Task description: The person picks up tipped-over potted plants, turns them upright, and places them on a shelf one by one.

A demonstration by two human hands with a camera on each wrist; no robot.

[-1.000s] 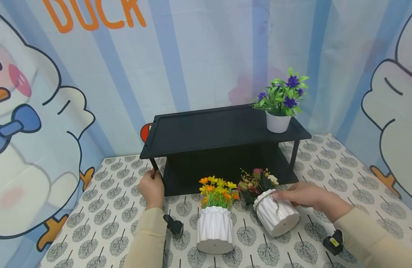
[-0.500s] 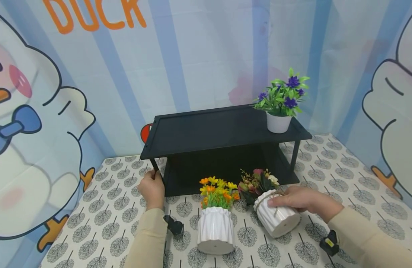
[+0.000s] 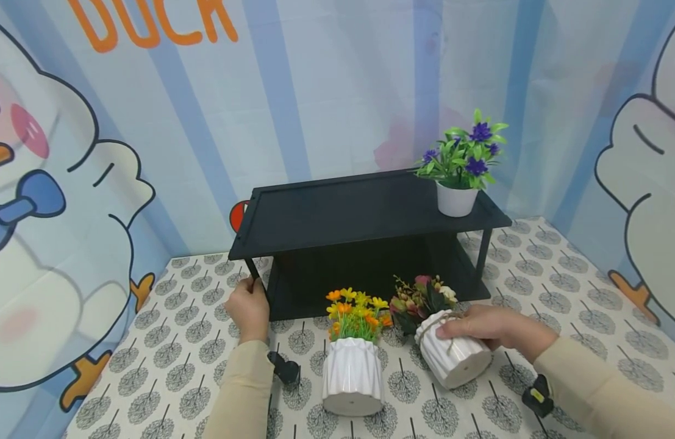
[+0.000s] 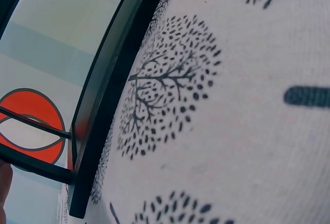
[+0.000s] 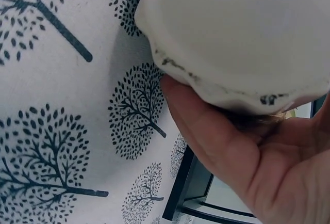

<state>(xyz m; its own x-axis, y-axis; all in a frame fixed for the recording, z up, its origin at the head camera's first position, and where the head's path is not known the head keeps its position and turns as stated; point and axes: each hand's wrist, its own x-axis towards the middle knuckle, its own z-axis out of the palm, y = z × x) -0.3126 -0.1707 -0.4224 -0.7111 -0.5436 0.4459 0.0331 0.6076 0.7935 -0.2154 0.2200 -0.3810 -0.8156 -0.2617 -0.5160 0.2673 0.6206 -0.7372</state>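
The person's left hand [image 3: 249,310] grasps the front post at the left end of a low black shelf [image 3: 337,213], its fingers closed round the upright just under the top board. The right hand [image 3: 496,329] has its fingers wrapped about a white ribbed pot [image 3: 449,356] in front of the shelf's right half; this pot leans well over, its base turned toward the person and its pink, cream and dark-leaved flowers [image 3: 422,302] pointing at the shelf, with a cord tied round the rim. Whether it touches the surface [image 3: 178,341] cannot be told. In the right wrist view its pale base shows a small hole and dark smudges along the edge. Just to its left, a second white ribbed pot [image 3: 352,378] lies tipped on the patterned surface, base toward the person, yellow and orange flowers [image 3: 356,314] toward the shelf. A smooth white pot [image 3: 457,201] with purple flowers [image 3: 476,166] stands upright on the right end of the top board. Behind hangs a blue-striped backdrop [image 3: 348,91] printed with cartoon ducks
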